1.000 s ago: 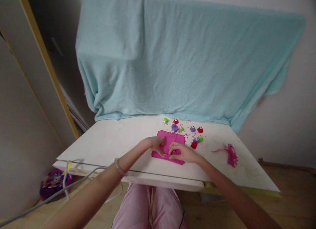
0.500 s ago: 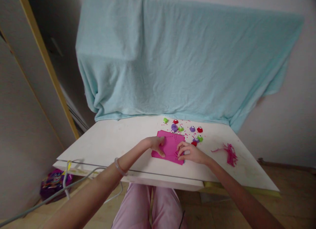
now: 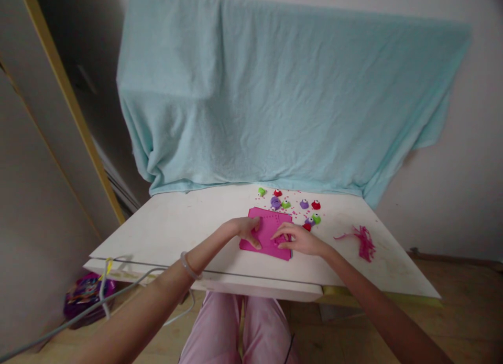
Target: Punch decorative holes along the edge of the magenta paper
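Right hand [image 3: 299, 240] has slid back left onto the pink sheet [image 3: 269, 229] at frame centre on the counter [image 3: 176, 225], fingers flat and loose, no grip; left hand [image 3: 248, 229] stays pressing its left edge, holding nothing.

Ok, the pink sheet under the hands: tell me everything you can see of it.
The pink sheet is a flat, roughly square piece in bright magenta, like craft foam or felt, lying on the white table near its front edge. Faint dotted lines show near its far edge. The left hand rests on its left side and the right hand on its right near corner, so part is hidden.
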Tool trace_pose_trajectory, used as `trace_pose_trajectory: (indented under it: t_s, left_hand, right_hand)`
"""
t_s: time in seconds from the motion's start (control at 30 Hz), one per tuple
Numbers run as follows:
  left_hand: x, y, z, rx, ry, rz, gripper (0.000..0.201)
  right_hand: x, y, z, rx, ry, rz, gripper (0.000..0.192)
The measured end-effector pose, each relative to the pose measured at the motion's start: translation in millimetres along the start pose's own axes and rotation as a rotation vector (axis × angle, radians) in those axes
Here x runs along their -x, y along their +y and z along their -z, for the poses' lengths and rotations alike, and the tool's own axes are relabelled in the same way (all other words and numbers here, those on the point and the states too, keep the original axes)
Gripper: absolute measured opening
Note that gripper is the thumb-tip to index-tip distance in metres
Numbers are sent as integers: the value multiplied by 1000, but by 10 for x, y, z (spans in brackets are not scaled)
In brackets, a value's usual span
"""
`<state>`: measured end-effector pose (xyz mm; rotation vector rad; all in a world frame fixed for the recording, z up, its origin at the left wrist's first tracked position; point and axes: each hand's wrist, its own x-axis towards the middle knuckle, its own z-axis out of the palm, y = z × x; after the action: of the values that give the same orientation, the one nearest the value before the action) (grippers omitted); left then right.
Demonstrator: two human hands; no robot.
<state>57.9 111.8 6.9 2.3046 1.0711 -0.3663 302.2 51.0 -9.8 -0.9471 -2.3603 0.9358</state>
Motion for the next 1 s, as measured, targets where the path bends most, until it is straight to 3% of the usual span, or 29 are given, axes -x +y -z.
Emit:
trace_pose_trajectory:
  t_s: [0.27,1.0]
  left_hand:
    - [-24,-25,-22,-9,15,-3,74]
    - [5,7,16,-12,-17,-11,75]
  right_hand:
    - [-46,-52,-31,55,-17,-22,18]
    - [-56,34,-10,-74,-45,-53,24]
